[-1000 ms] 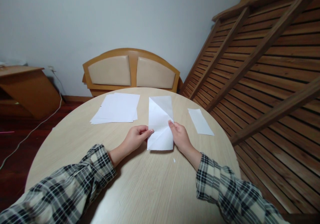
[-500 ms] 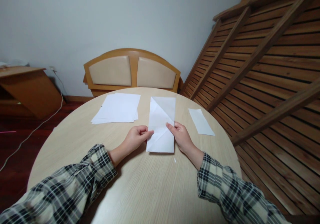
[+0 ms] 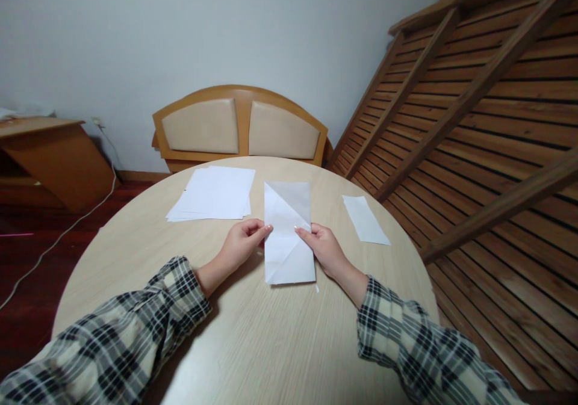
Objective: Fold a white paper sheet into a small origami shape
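A folded sheet of white paper [image 3: 289, 212] is held upright lengthwise between my two hands, over the middle of the round table. Diagonal creases cross its upper and lower halves. My left hand [image 3: 244, 239] pinches its left edge, thumb on top and fingers curled underneath. On the opposite edge, my right hand [image 3: 329, 248] grips with the thumb lying on the paper's face; the other fingers are mostly hidden behind it. A tiny white scrap [image 3: 317, 289] lies on the table just below the paper's lower right corner.
A stack of white sheets [image 3: 217, 193] lies at the table's back left. One narrow paper strip [image 3: 365, 219] rests on the right. Beyond the round table [image 3: 280, 345] stand a padded headboard [image 3: 242, 122] and, at right, a slatted wooden frame [image 3: 487, 122].
The folded paper has moved slightly left and toward me and turned a little. My left thumb sits a bit higher, and my right thumb has shifted slightly left and down.
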